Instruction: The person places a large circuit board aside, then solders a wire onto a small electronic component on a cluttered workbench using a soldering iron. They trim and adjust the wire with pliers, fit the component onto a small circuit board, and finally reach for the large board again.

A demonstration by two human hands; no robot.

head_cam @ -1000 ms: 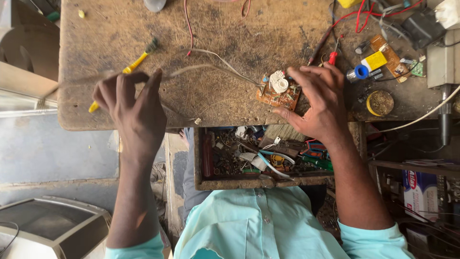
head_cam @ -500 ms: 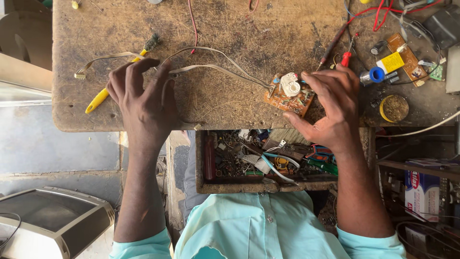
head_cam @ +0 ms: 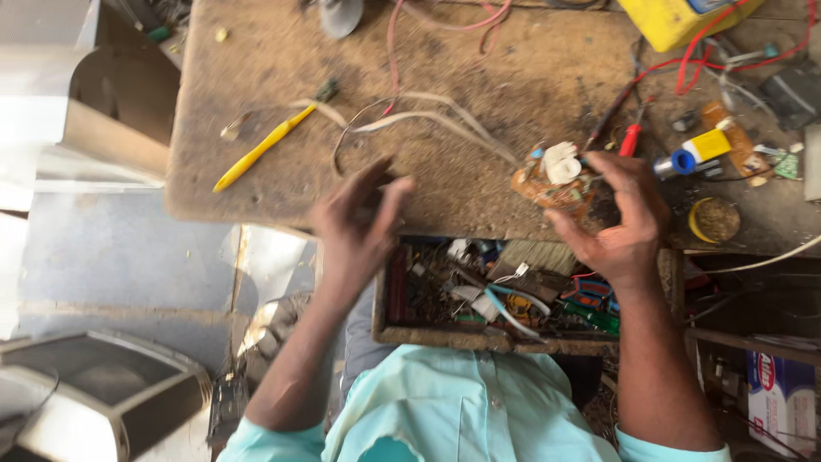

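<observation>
Leftmost, well off to the outer side of the left hand (head_cam: 359, 218), a yellow-handled screwdriver (head_cam: 261, 150) lies slanted on the worn wooden worktop (head_cam: 256, 68). That hand hangs blurred over the worktop's near edge, its grip loosely open with fingers spread and nothing in it; just beyond its fingertips a bundle of pale wires (head_cam: 428, 115) loops across the wood and runs toward the right hand. Below and between the two hands, an open drawer (head_cam: 505, 291) is crammed with tangled wires and small parts. The right hand (head_cam: 620, 222) has its grip half curled, fingertips at a small orange circuit board (head_cam: 552, 184) that rests on the worktop near its front edge, a white part sitting on top; whether the fingers actually pinch the board I cannot tell. Just past that hand lie a red-handled tool (head_cam: 631, 137), a blue-and-yellow roll (head_cam: 697, 154) and a round tin (head_cam: 714, 220).
</observation>
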